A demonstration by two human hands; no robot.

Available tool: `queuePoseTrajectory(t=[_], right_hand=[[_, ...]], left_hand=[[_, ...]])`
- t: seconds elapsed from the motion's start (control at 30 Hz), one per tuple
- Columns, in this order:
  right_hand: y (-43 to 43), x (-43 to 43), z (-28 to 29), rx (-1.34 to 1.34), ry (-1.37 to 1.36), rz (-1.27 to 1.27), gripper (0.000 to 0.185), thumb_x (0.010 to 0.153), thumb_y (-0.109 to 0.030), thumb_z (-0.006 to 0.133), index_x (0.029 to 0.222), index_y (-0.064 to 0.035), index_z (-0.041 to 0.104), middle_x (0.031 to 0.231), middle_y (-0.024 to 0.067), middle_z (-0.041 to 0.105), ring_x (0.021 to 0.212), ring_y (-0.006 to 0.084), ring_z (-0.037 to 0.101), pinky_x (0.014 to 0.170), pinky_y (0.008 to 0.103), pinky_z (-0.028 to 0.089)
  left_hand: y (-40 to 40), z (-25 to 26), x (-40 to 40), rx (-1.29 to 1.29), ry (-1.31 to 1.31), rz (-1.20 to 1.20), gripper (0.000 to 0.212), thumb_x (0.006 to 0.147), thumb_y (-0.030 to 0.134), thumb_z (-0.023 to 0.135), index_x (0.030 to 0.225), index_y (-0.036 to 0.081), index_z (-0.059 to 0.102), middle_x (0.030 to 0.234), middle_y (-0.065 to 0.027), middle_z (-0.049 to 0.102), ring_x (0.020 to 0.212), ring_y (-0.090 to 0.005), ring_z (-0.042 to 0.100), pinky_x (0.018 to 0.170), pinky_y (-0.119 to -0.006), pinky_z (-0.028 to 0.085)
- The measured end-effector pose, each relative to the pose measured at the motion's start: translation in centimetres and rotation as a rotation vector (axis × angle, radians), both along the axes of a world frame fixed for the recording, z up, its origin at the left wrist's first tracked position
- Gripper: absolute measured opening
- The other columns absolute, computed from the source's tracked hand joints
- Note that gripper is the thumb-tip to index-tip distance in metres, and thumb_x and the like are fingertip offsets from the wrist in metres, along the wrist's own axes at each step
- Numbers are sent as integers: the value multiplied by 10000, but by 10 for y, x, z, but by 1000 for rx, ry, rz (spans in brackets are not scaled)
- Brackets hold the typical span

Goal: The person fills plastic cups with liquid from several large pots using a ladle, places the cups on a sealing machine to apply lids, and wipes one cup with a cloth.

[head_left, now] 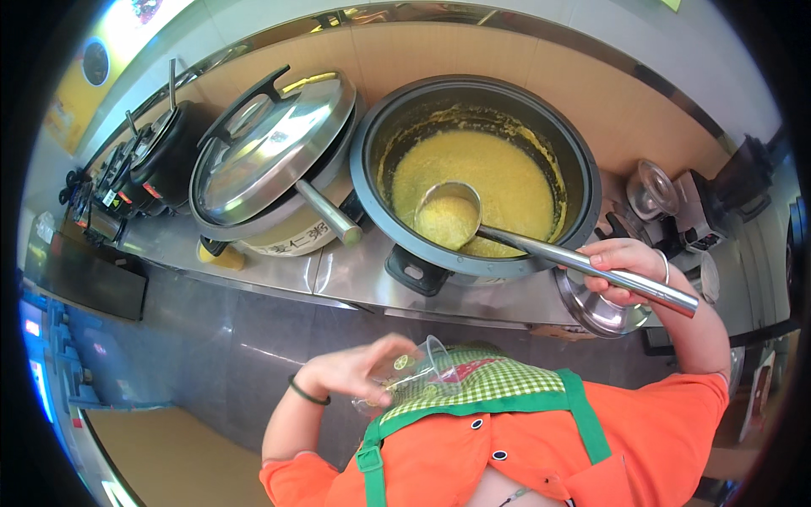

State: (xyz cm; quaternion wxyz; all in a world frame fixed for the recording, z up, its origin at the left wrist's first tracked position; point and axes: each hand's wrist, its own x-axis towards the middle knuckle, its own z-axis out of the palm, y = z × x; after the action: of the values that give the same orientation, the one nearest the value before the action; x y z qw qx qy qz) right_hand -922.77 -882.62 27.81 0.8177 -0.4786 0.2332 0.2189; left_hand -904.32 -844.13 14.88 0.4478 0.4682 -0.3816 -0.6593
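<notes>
My right hand [624, 271] is closed around the steel handle of a ladle [448, 215]. The ladle's bowl holds yellow porridge, over a large black-lined pot [586, 190] of the same porridge [472, 158], whose residue clings to the inner wall. My left hand [364, 371] holds a clear plastic cup [418, 374] with a printed fruit pattern. The cup is tilted in front of the green checked apron, well apart from the pot. Its contents, if any, cannot be made out.
Left of the porridge stands a second pot [279, 239] under a tilted steel lid [279, 146], with a metal handle sticking out. Black cookers [168, 155] line the counter's far left. A steel lid [602, 310] lies right of the open pot, near a blender [716, 196].
</notes>
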Motion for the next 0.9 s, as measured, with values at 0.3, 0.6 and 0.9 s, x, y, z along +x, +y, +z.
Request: queuePoseTrajectory(t=[0.3, 0.6, 0.9], right_hand=[[6, -21, 1, 135, -317, -142, 382, 939, -127, 428, 1256, 84, 401, 719, 77, 512, 416, 96, 461, 344, 190, 351], [-8, -33, 59, -268, -507, -233, 430, 923, -178, 451, 1278, 54, 382, 682, 45, 504, 391, 60, 452, 317, 172, 347], [-5, -46, 67, -495, -490, -240, 566, 872, -182, 535, 1345, 57, 336, 680, 40, 506, 393, 62, 439, 341, 170, 332]], left_hand=[[-74, 59, -20, -213, -602, 93, 858, 684, 272, 789, 1332, 49, 273, 1207, -127, 484, 989, -214, 553, 881, -366, 441], [-194, 105, 43, -478, -897, 1055, 1018, 634, 264, 807, 1375, -11, 165, 1242, -202, 444, 1051, -291, 531, 899, -370, 449], [-259, 88, 58, -416, -1015, 1088, 1099, 622, 285, 813, 1387, -72, 108, 1286, -262, 400, 1190, -349, 438, 998, -378, 378]])
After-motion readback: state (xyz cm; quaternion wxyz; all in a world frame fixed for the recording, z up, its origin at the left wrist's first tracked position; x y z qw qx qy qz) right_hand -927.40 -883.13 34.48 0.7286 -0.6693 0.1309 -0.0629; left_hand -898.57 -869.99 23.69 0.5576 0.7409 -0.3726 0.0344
